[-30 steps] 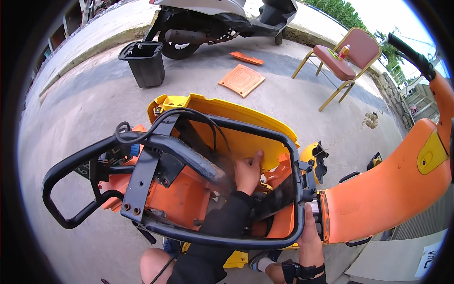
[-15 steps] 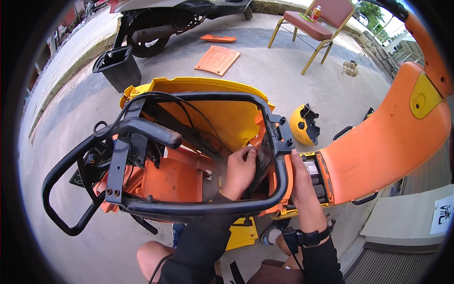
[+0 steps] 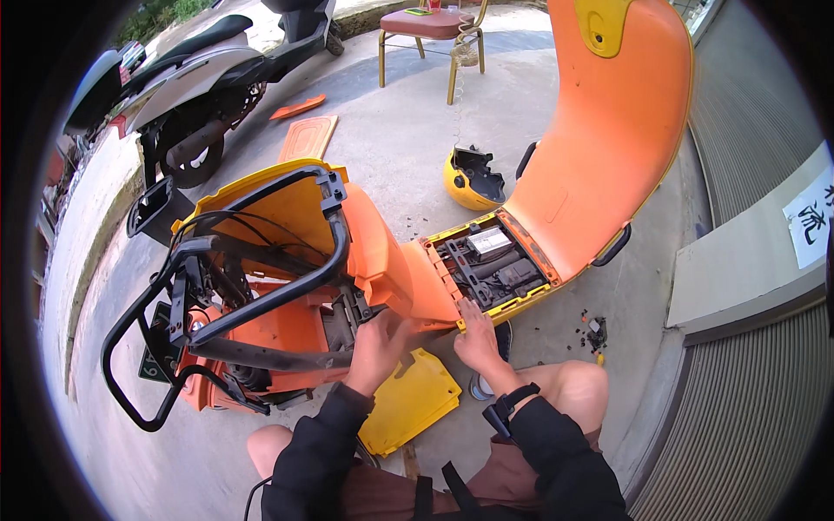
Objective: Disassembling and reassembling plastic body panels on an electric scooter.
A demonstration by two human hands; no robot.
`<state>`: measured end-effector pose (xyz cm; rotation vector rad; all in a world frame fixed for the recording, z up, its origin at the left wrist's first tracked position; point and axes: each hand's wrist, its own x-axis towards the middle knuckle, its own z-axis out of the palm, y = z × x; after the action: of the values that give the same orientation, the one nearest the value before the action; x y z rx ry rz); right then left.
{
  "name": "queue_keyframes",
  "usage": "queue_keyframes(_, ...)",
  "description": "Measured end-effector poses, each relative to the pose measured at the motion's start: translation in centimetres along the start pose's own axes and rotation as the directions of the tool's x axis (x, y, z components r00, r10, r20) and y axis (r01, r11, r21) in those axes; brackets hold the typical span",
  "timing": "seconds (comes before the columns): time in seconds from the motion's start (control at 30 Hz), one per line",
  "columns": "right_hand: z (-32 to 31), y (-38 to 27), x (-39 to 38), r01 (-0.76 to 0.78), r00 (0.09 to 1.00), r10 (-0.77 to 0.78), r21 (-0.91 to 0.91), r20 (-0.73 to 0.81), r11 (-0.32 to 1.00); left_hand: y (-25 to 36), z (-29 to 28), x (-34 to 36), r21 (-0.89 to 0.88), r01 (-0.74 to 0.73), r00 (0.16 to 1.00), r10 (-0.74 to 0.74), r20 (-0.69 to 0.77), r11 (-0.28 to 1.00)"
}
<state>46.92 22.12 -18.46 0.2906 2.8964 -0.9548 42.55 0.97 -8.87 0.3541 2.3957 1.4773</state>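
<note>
An electric scooter with its orange body panel partly off the black tubular frame stands before me. My left hand is at the panel's lower near edge, beside the lower frame tube; its fingers are smeared by motion. Further right, my right hand is closed on the near edge of the orange panel, next to the open compartment in the footboard. Dark parts and a silver box lie inside that compartment. Beneath my hands, a yellow panel lies on the ground.
A yellow helmet lies beyond the footboard, the orange front shield rising beside it. Loose small parts are scattered at right. Farther off are a chair, a flat orange panel, a black bin and a parked scooter.
My left hand has come out of the frame opening to the panel's near edge. My right hand has moved nearer me along the footboard. The view has turned rightward.
</note>
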Motion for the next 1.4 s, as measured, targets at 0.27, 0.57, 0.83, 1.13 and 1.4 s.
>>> queue_keyframes(0.27,3.0,-1.7,-0.8,0.06,0.996,-0.067,-0.103,-0.061,0.993,-0.6,2.5,1.2,0.349,-0.335,0.902,0.405,-0.15,0.875)
queue_keyframes(0.57,3.2,-2.7,0.1,0.078,0.959,-0.105,-0.108,-0.265,0.991,-1.0,3.6,3.0,0.484,-0.211,0.976,0.208,0.061,0.85)
queue_keyframes(0.83,5.3,-3.8,1.8,0.225,0.956,-0.209,0.058,-0.206,0.973,0.8,2.8,1.7,0.544,-0.217,0.969,0.248,0.017,0.811)
queue_keyframes(1.13,4.5,-5.5,0.9,0.276,0.95,-0.272,0.005,-0.155,0.961,-0.3,0.8,0.4,0.483,-0.164,0.976,0.211,-0.044,0.86)
queue_keyframes(1.4,5.3,-6.1,1.6,0.314,0.913,-0.289,0.046,-0.287,0.948,-1.3,1.0,1.0,0.574,-0.169,0.982,0.187,0.028,0.801)
